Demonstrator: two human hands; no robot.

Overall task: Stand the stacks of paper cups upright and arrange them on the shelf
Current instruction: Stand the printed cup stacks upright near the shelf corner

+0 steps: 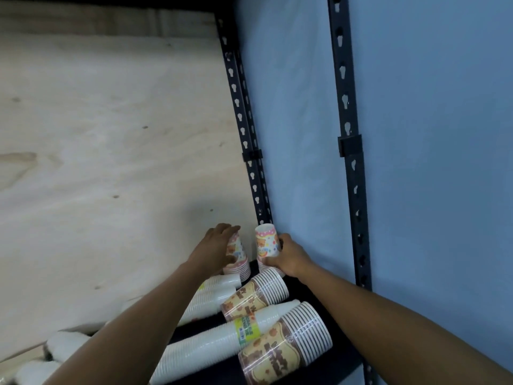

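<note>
Two short stacks of pink patterned cups stand upright at the back right corner of the dark shelf. My left hand wraps over the left pink stack. My right hand grips the right pink stack from its right side. In front of them several stacks lie on their sides: a brown-and-yellow stack, a larger brown-and-yellow stack, a long white stack with a green label and another white stack partly hidden by my left forearm.
A plywood back panel rises behind the shelf. Black slotted uprights stand at the right, against a blue wall. More white cup stacks lie at the lower left.
</note>
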